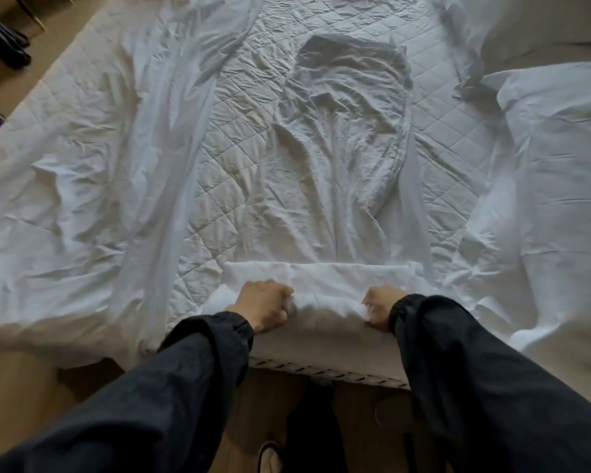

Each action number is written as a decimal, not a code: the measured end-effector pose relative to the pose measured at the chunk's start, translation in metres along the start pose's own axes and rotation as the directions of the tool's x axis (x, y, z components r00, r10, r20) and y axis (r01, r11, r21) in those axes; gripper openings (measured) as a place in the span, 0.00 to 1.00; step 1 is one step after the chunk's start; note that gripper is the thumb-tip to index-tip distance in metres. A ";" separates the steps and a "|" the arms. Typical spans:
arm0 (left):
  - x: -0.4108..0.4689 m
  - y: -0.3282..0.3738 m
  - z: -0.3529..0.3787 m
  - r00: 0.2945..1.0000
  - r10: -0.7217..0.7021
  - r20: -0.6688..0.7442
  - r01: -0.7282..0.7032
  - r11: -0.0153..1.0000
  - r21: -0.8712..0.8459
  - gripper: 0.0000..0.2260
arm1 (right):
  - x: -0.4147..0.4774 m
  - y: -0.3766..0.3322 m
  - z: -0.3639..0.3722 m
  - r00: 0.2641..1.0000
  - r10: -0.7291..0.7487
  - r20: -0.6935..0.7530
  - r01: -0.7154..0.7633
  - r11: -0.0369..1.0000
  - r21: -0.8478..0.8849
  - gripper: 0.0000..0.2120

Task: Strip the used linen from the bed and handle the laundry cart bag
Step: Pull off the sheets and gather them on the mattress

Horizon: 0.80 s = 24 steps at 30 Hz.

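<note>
- Fingertips of left hand (263, 302) and right hand (380, 307) are buried in bunched white sheet fold (325, 303).
- Plump white pillow (560, 148) is cut by right edge.
- Blurred black object (5, 42), top left, is cropped.
- Pale shoe (270, 456) is clipped by bottom edge.

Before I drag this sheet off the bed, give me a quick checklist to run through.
1. Left hand grips the crumpled white sheet: ok.
2. Right hand grips the same near edge: ok.
3. Sheet's far end lies loose on the quilted white mattress pad: ok.
4. White pillows lie apart from it, at the right: ok.
5. Laundry cart bag ready: cannot tell, not in view.
</note>
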State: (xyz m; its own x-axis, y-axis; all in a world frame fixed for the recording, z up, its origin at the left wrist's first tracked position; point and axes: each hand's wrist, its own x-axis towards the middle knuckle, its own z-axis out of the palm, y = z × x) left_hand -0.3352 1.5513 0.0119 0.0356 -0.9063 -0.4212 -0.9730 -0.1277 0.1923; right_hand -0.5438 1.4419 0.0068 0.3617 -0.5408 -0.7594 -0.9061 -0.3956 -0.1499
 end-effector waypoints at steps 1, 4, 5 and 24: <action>0.010 -0.002 -0.010 0.999 -0.006 -0.047 0.006 1.000 -0.002 0.08 | 0.002 0.001 -0.012 0.998 0.003 -0.061 -0.002 1.000 0.013 0.10; 0.044 -0.009 -0.036 0.985 -0.032 -0.171 0.029 0.999 -0.022 0.07 | 0.008 0.002 -0.052 0.959 -0.002 -0.282 0.001 1.000 -0.006 0.09; 0.058 -0.012 -0.042 0.970 -0.031 -0.241 0.029 1.000 -0.012 0.06 | 0.013 0.002 -0.064 0.925 -0.002 -0.380 -0.010 1.000 -0.030 0.08; 0.186 -0.044 0.052 0.986 -0.124 -0.109 0.142 0.972 0.185 0.31 | 0.170 0.027 -0.011 0.899 -0.103 -0.426 -0.004 0.970 -0.243 0.37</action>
State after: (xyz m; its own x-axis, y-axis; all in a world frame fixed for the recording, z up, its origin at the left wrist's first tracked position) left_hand -0.2978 1.4090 -0.1213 0.1804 -0.9219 -0.3428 -0.9832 -0.1788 -0.0367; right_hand -0.5040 1.3313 -0.1193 0.5117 -0.7616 -0.3976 -0.8272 -0.5618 0.0116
